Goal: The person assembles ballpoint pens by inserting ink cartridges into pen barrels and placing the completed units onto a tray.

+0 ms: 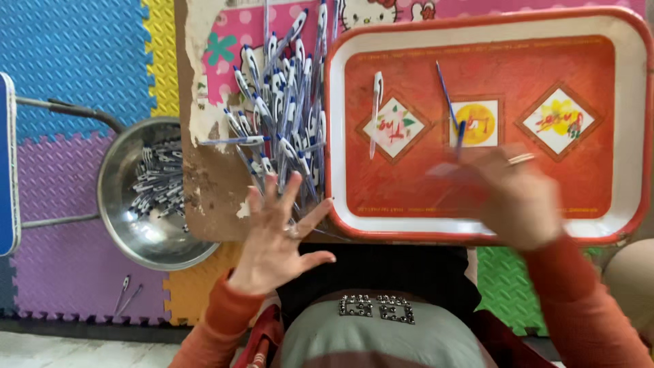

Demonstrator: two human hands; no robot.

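My left hand (276,238) is spread open, fingers apart, at the near edge of a pile of clear pens with blue and white caps (283,109) on a worn pink board (211,129). My right hand (511,197), blurred and wearing a ring, hovers over the red and white tray (633,123) and pinches a thin blue pen refill (451,102) that points away from me. One clear pen barrel (375,112) lies alone on the tray's left side.
A steel bowl (133,232) holding more pens stands on the foam floor mats at the left. Two loose pens (126,292) lie on the purple mat. A blue object's edge (5,163) shows at far left.
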